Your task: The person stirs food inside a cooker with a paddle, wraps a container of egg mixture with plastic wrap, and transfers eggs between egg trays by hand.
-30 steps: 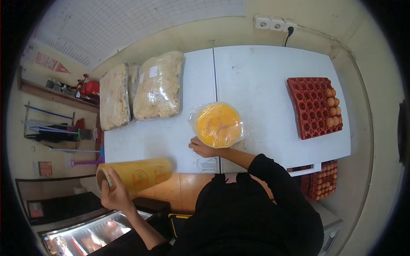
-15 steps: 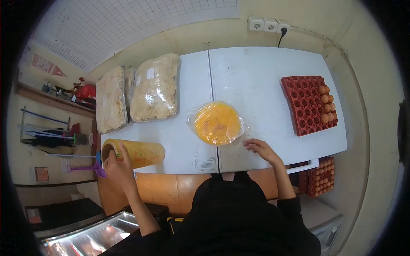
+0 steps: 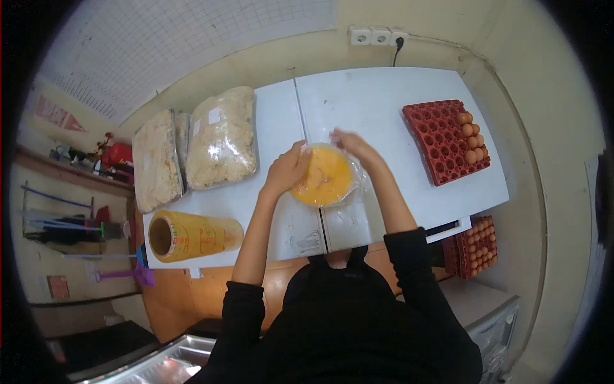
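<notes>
A bowl of yellow beaten egg [image 3: 323,179] sits on the white table under clear cling film [image 3: 360,185], whose loose folds spread past the right side. My left hand [image 3: 289,169] curls round the bowl's upper left rim, with its thumb toward the egg. At the far rim my right hand [image 3: 352,144] has its fingers bent together on the film; the fingertips are slightly blurred. A large cling film roll [image 3: 203,237] lies on its side at the table's front left, with neither hand on it.
Plastic bags of pale crumbs [image 3: 222,141] stand at the table's back left. A red egg tray [image 3: 438,144] holds several brown eggs on the right. More eggs sit in stacked trays [image 3: 478,246] below the table's right edge. White sockets [image 3: 378,36] are on the wall.
My left hand has let go of the cling film roll and moved right to the bowl. My right hand has gone from the near right side up to the bowl's far rim. The view has shifted slightly.
</notes>
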Available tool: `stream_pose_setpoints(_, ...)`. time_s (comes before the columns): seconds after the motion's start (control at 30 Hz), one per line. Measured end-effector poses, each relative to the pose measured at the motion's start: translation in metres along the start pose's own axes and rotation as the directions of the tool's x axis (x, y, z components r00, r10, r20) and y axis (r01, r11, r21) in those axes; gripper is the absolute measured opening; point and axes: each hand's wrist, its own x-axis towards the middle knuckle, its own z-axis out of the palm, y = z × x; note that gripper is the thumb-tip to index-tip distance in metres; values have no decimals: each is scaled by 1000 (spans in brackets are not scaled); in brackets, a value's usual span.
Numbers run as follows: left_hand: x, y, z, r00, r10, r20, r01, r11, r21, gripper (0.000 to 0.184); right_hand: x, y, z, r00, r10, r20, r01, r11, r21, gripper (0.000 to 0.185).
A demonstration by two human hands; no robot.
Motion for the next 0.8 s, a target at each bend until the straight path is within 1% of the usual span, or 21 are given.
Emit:
stream_pose_setpoints(0.03, 12, -1, -9, 956, -235, 177, 217, 969, 118, 61, -5, 1, 2, 966, 213, 148, -229, 968, 102, 50)
stream_pose_setpoints(0.07, 22, -5, -16, 958, -223, 180, 204, 972, 118, 61, -15, 5, 2, 968, 209, 135, -224, 969, 101, 50)
stream_pose_setpoints(0.1, 28, -20, -19, 922, -230, 313, 251, 967, -29, 65, -32, 12, 4, 965, 225, 137, -264, 829, 492, 49)
stream_pose_setpoints(0.13, 30, -38, -18, 868, -217, 446, 318, 934, -164, 69, -51, 18, 9, 959, 242, 144, -257, 541, 801, 49)
stream_pose_setpoints(0.17, 30, -55, -15, 862, -218, 458, 322, 932, -163, 69, -66, 22, 16, 957, 254, 139, -259, 536, 804, 49)
stream_pose_setpoints(0.23, 34, -84, -9, 836, -165, 523, 428, 792, -434, 70, -87, 15, 39, 955, 278, -100, -19, 395, 918, 47)
stream_pose_setpoints(0.27, 35, -94, -7, 829, -162, 536, 431, 795, -427, 70, -88, 22, 60, 935, 240, -261, 153, 390, 908, 45)
stream_pose_setpoints(0.3, 33, -100, -5, 806, -282, 521, 544, 701, -461, 67, -92, 18, 76, 930, 248, -273, 163, 387, 908, 45)
stream_pose_setpoints(0.33, 33, -106, -3, 767, -394, 506, 633, 595, -495, 65, -92, 11, 87, 882, 293, -369, 239, 397, 886, 44)
stream_pose_setpoints(0.37, 28, -110, 4, 766, -388, 513, 632, 603, -487, 65, -95, 7, 94, 824, 335, -457, 309, 411, 858, 44)
stream_pose_setpoints(0.4, 21, -118, 13, 826, -243, 509, 547, 564, -619, 61, -96, 20, 101, 839, 301, -453, 311, 418, 854, 45)
stream_pose_setpoints(0.43, 20, -128, 20, 872, -97, 479, 460, 496, -736, 57, -96, 30, 108, 832, 305, -462, 321, 415, 851, 45)
stream_pose_setpoints(0.5, 24, -145, 27, 865, -87, 493, 466, 503, -728, 56, -97, 52, 121, 769, 352, -533, 343, 477, 809, 43)
stream_pose_setpoints(0.53, 24, -150, 29, 863, -77, 499, 466, 506, -726, 54, -92, 72, 129, 765, 353, -539, 349, 477, 807, 43)
stream_pose_setpoints(0.57, 24, -153, 30, 863, -68, 500, 461, 512, -725, 52, -85, 96, 139, 748, 320, -581, 398, 485, 779, 43)
stream_pose_setpoints(0.6, 22, -156, 31, 867, -60, 495, 450, 520, -726, 51, -84, 98, 143, 729, 287, -621, 444, 491, 749, 42)
stream_pose_setpoints(0.63, 19, -158, 34, 875, -53, 482, 433, 530, -729, 49, -86, 100, 146, 726, 288, -624, 448, 491, 748, 42)
stream_pose_setpoints(0.7, 12, -160, 39, 908, -31, 419, 362, 565, -742, 46, -90, 100, 149, 747, 331, -576, 445, 396, 804, 40)
stream_pose_setpoints(0.73, 7, -159, 42, 933, -12, 360, 297, 591, -750, 44, -91, 103, 151, 746, 326, -581, 451, 396, 800, 40)
stream_pose_setpoints(0.77, 2, -159, 45, 957, 14, 290, 218, 624, -750, 43, -93, 106, 153, 749, 223, -624, 421, 568, 707, 38)
stream_pose_setpoints(0.8, -5, -158, 50, 981, 51, 189, 106, 675, -730, 41, -95, 110, 154, 755, 114, -645, 388, 716, 581, 37)
